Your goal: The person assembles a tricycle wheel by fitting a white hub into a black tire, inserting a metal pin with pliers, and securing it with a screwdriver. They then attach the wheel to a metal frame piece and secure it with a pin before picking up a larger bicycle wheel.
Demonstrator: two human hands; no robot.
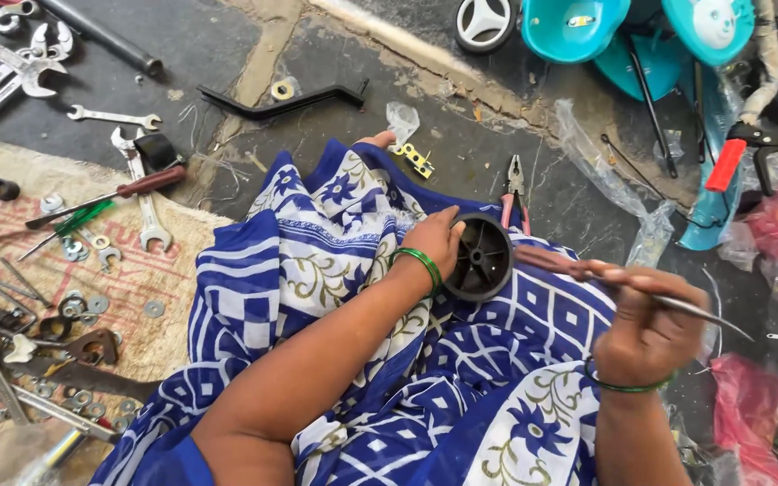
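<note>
The person sat on the floor (497, 171) with a blue and white patterned cloth (335, 261) over the lap. The left hand (437, 239) was curled around the rim of a small black wheel (481, 256), fingers closed on its edge, holding it upright on the lap with its spoked face turned toward the right. A green bangle (420, 264) sat on that wrist.

The right hand (646, 328) was closed in a fist around a screwdriver (587, 274); its reddish-brown handle pointed toward the wheel and ended just beside it, while the thin metal shaft stuck out to the right past the fingers. Whether the handle touched the wheel could not be told.

Just beyond the wheel, a pair of pliers (514, 189) with pink grips lay on the floor. A small yellow bracket (417, 160) lay near a toe at the cloth's far edge, and a black bent bar (285, 101) lay farther off.

To the left, a mat (173, 297) carried wrenches (143, 202), another screwdriver with a dark red handle (110, 196), washers (92, 306) and other small metal parts. At the top right stood turquoise plastic toy parts (578, 27) and a white wheel (483, 22).
</note>
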